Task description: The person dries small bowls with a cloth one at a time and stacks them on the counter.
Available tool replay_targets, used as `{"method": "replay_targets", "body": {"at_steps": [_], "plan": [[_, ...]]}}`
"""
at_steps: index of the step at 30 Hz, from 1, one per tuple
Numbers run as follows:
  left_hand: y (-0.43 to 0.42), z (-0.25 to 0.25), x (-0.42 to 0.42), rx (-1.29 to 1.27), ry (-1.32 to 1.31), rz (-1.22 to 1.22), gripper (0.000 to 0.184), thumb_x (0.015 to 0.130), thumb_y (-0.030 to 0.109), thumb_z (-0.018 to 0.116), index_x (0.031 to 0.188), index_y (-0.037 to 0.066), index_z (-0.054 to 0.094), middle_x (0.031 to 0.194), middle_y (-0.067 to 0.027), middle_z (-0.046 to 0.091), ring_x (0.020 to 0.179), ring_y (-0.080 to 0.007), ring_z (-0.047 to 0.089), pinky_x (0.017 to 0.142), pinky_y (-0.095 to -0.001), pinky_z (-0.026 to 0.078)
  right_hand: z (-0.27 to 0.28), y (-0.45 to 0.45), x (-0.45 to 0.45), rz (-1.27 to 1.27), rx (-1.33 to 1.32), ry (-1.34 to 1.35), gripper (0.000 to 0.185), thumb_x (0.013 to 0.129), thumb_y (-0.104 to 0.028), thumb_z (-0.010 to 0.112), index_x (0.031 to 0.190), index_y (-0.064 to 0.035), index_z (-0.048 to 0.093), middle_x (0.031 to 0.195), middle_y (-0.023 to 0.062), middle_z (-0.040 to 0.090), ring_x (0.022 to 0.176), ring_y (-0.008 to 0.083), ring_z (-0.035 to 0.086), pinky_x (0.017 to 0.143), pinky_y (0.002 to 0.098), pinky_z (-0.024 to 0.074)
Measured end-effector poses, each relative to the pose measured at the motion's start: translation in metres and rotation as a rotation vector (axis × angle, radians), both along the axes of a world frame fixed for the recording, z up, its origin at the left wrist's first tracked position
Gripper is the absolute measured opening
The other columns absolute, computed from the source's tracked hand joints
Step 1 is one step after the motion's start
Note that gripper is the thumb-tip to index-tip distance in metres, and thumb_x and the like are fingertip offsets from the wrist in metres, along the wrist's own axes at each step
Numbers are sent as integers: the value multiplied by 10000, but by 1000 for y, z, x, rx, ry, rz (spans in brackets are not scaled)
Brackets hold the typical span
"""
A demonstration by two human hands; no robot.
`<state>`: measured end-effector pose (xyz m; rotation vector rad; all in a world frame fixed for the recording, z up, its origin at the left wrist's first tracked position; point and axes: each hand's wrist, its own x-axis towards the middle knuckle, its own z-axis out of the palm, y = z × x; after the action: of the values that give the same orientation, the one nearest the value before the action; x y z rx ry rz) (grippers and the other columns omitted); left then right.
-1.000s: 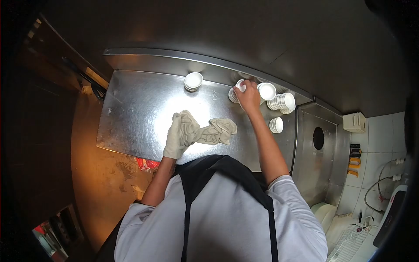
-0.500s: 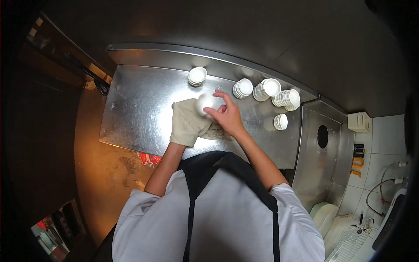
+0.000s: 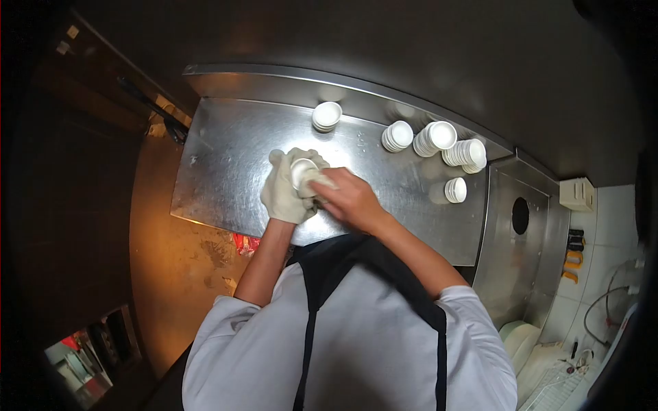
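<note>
One dish [image 3: 300, 170] sits clasped in the covered left hand [image 3: 281, 195], over the counter [image 3: 226, 151]; the right hand [image 3: 353, 197] grips bunched cloth [image 3: 310, 181] against its inside, though blur hides the exact hold. Wiping seems the step in hand. The next move calls for a steady dish while the cloth works round it.

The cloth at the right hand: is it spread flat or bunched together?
Bunched. At the right hand, the cloth shows crumpled folds, covering part of the white bowl.
</note>
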<state>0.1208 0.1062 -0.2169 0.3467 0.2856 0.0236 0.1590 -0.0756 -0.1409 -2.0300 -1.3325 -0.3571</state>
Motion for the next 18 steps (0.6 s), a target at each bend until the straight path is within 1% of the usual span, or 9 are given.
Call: {"method": "replay_targets", "body": {"at_steps": [2,3,5,8,9,12,15,16,18], "plan": [[-32,34,3,37,77,99,424,1162,418,458,1170,47,663,1194,-108,719,1103,-237,686,998,-369,563,-1,15,11,12,-51,-173,447,787,-157,832,1225,-126,747,1140,138,709,977,310,703,803,415,592],[-34,44,-1,-165,-53,34,409,1165,398,459,1197,39,653,1202,-97,706,1096,-213,684,987,-357,566,-2,19,8,-80,-99,-113,441,787,-182,828,1215,-126,736,1154,142,708,999,309,702,794,421,593],[-42,36,5,198,-33,222,381,1159,378,485,1224,36,640,1176,-85,708,1065,-178,693,936,-342,581,0,29,10,-227,-195,-8,434,786,-232,820,1194,-126,714,1181,151,705,1041,306,701,775,433,596],[-29,36,2,764,50,209,340,1156,358,502,1223,48,625,1131,-68,702,1020,-150,689,895,-328,582,-8,32,9,-241,-225,309,369,764,-208,837,1114,-123,760,1060,116,700,980,318,706,772,439,595],[-30,37,0,558,11,191,324,1153,351,510,1207,55,628,1114,-61,696,1008,-147,685,887,-326,580,-11,30,10,-236,-237,432,371,753,-192,842,1113,-128,776,1030,104,699,963,321,707,780,437,595],[-40,19,0,48,-15,188,237,1131,312,555,1127,92,642,1052,-30,672,960,-142,671,862,-318,578,5,34,12,-154,-141,236,357,709,-167,848,1053,-122,768,986,112,682,960,333,701,769,451,589],[-43,24,10,59,86,228,186,1111,289,588,1095,112,644,1071,-25,672,944,-139,663,851,-318,574,-2,41,19,-231,-147,86,362,687,-155,854,1034,-116,759,971,125,673,941,347,695,757,461,584],[-46,25,16,195,150,278,168,1102,270,601,1095,106,638,1024,-20,673,871,-131,650,778,-298,561,-5,42,21,-278,-163,50,365,679,-151,857,1028,-114,756,965,129,669,935,351,693,753,464,583],[-43,27,20,414,130,319,263,1103,345,622,1080,90,683,1000,-29,705,868,-129,673,773,-289,567,-7,35,25,-331,-223,67,370,669,-145,863,1022,-116,756,960,128,658,946,356,685,759,468,583]]}}
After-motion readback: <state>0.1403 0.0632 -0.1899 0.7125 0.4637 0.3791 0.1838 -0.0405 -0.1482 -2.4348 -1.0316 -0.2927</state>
